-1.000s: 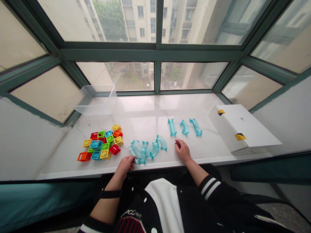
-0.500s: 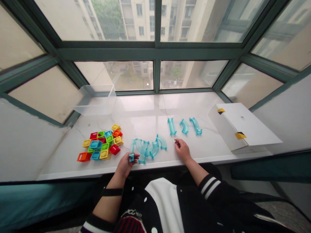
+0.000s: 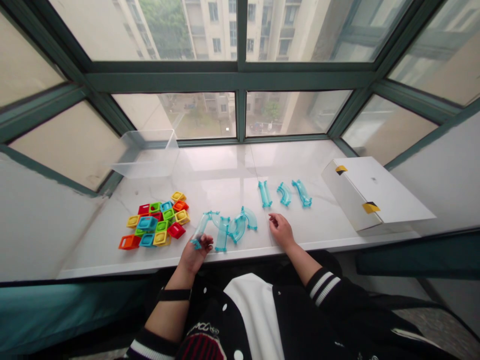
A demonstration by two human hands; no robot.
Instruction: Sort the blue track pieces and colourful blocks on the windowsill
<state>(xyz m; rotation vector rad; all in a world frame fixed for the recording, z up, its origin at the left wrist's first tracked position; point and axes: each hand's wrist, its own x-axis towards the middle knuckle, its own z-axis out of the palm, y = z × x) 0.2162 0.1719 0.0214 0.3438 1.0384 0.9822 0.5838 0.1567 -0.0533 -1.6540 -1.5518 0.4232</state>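
My left hand point(image 3: 195, 253) is closed on a clear blue track piece point(image 3: 201, 229), holding its near end while the piece tilts up to the right. Right beside it lie more clear blue track pieces: a straight one point(image 3: 222, 234) and curved ones point(image 3: 237, 229), partly overlapping. My right hand point(image 3: 280, 230) rests on the sill with its fingers curled, and whether anything is inside them is hidden. Beyond that hand a straight track piece point(image 3: 264, 194), a small curved one point(image 3: 284, 194) and a longer one point(image 3: 302, 193) lie in a row.
Several coloured plastic blocks point(image 3: 162, 226) are heaped to the left. A clear plastic bin point(image 3: 150, 152) stands behind them near the window. On the right sits a white box point(image 3: 378, 192) with yellow-black tape. The white sill's front edge point(image 3: 247, 255) runs close to my body.
The track piece in my left hand has swung from nearly upright to a slant, its near end shifting left. My left hand has turned slightly; my right hand stays put.
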